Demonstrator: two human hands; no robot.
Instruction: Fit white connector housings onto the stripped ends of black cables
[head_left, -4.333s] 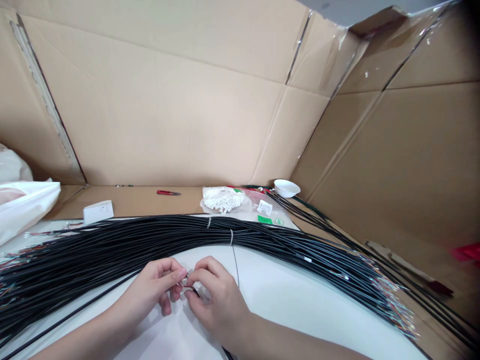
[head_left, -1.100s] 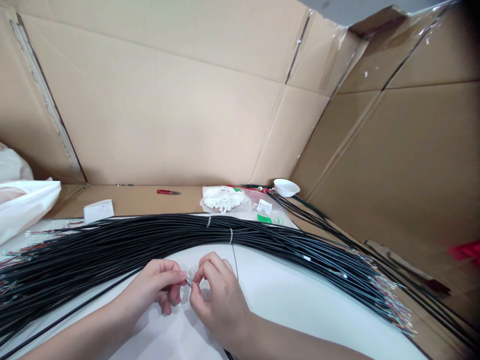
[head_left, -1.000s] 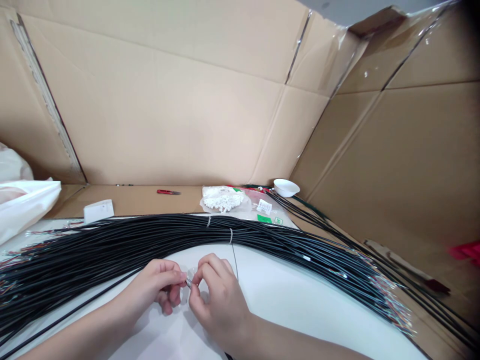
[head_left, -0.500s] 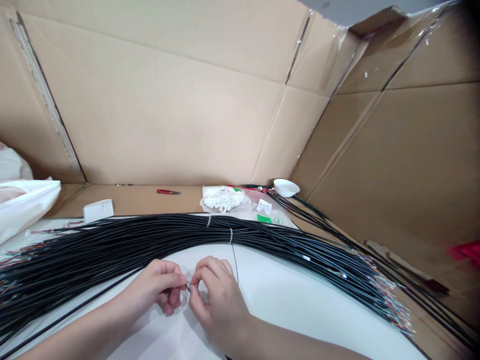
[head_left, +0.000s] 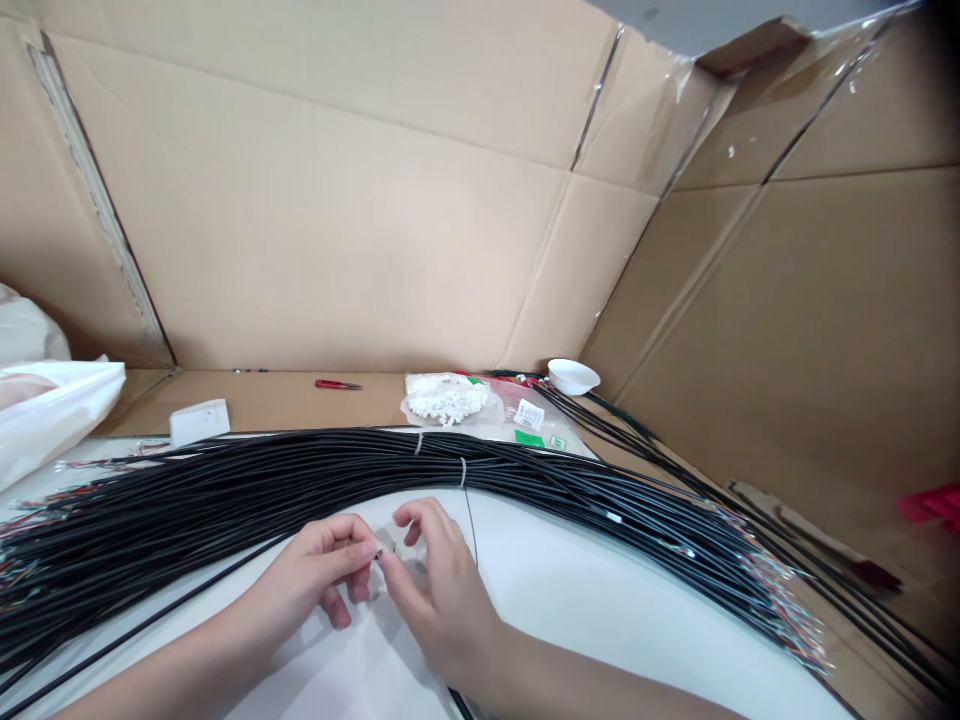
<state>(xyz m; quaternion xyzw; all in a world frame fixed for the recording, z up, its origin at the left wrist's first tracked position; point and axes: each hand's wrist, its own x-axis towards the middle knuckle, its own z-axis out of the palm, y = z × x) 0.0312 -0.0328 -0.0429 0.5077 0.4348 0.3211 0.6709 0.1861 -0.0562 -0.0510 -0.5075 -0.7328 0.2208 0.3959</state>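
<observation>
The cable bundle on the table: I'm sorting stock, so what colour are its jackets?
Black, in the head view: the cable bundle lies beyond both hands.

Cable bundle (head_left: pixel 225 490) behind hands (bowl (head_left: pixel 573 376) beyond)

Glossy black plastic cables (head_left: pixel 300 480); matt cardboard walls (head_left: pixel 337 230) (taped seams).

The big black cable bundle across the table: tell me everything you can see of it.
The black cable bundle is a thick sheaf of many thin, glossy black sheathed cables, lying flat on the white table in a shallow arc from left edge to lower right. Two pale ties bind it near the middle. At both ends the sheaths stop and fine coloured wires fan out. The hands work just in front of it; neither visibly touches it.
</observation>
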